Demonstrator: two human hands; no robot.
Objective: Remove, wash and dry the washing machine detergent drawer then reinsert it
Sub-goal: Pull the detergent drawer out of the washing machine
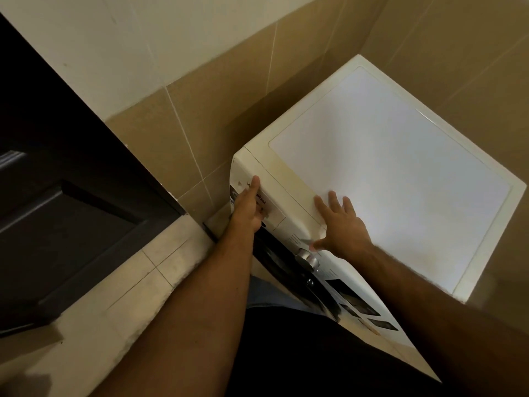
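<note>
The drawer (257, 202) sits flush in the washer (386, 167) front, at its 9 o'clock corner. The left hand (248, 209) has its grip closed on the drawer front, thumb along the top edge. The right hand (342, 224) lies flat and released on the washer's top edge. The wall (200, 116) stands near at 9 o'clock.

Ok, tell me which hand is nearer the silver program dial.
Right. The right hand lies flat on the washing machine top, thumb just above the dial. The left hand is farther off, on the detergent drawer front.

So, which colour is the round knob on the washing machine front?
Silver knob, seen in the head view.
</note>
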